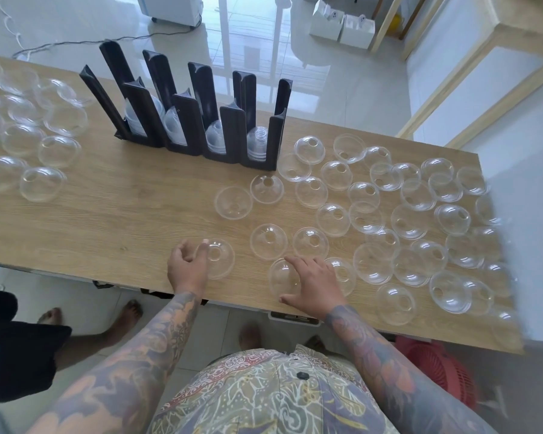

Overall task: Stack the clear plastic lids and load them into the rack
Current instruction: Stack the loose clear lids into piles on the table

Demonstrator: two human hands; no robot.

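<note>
The gathering step was in hand. The left hand (187, 265) had its grip curled on the rim of a dome lid (217, 259) near the bench (107, 214) edge; the right hand (314, 285) lay spread over another dome lid (281, 277), though whether it actually gripped was unclear. The black rack (198, 120) stood partly loaded, well apart. Next, nest one lid onto the other.

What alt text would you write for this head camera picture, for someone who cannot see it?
A person's left hand grips a clear dome lid while the right hand rests on another lid near a wooden table's front edge. Dozens more lids lie scattered, and a black rack behind holds short stacks.
</note>
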